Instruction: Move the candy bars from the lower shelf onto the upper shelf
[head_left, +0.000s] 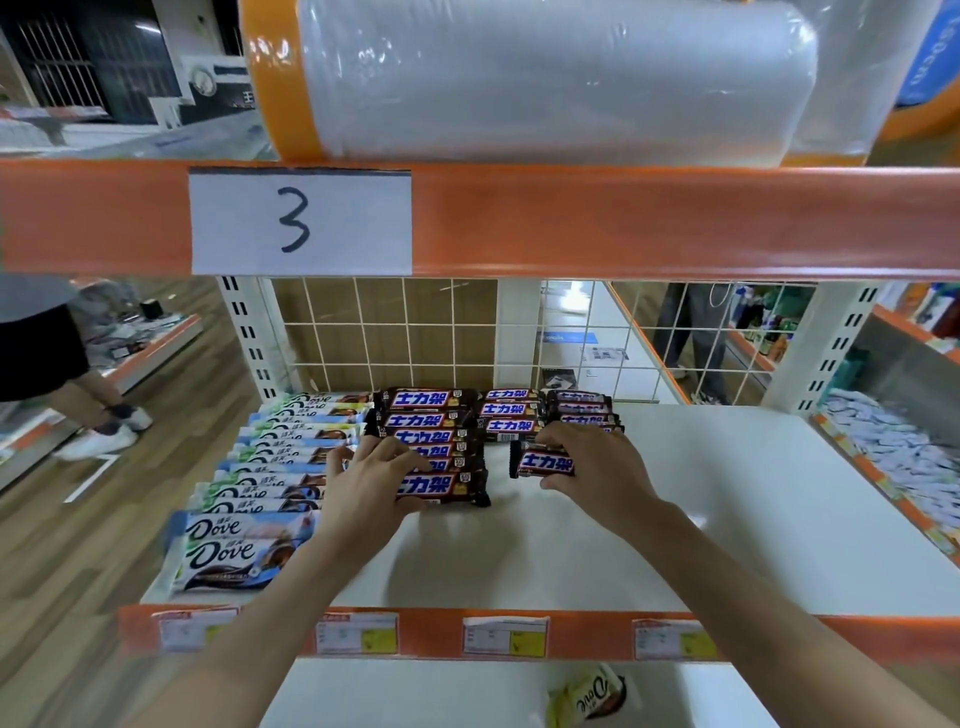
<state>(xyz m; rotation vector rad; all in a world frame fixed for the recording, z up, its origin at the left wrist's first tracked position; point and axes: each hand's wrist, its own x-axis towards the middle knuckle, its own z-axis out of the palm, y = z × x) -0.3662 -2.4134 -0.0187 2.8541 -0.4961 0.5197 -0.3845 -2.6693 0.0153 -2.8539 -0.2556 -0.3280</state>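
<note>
On the white upper shelf (727, 499) lie rows of dark Snickers bars (431, 415) and a column of Dove bars (234, 551) at the left. My left hand (363, 488) grips the nearest Snickers bar (447, 488) of the middle column, fingers curled over its left end. My right hand (597, 467) pinches another Snickers bar (540, 462) just in front of the right-hand stacks, thumb below and fingers above it. One Dove bar (592, 696) lies on the lower shelf (415, 691) at the bottom of the view.
An orange shelf beam with a paper label "3" (298, 221) hangs above, carrying a large roll of plastic film (545, 78). A wire grid (395, 332) backs the shelf. Price tags (504, 636) line the front edge. People stand at far left and behind the grid.
</note>
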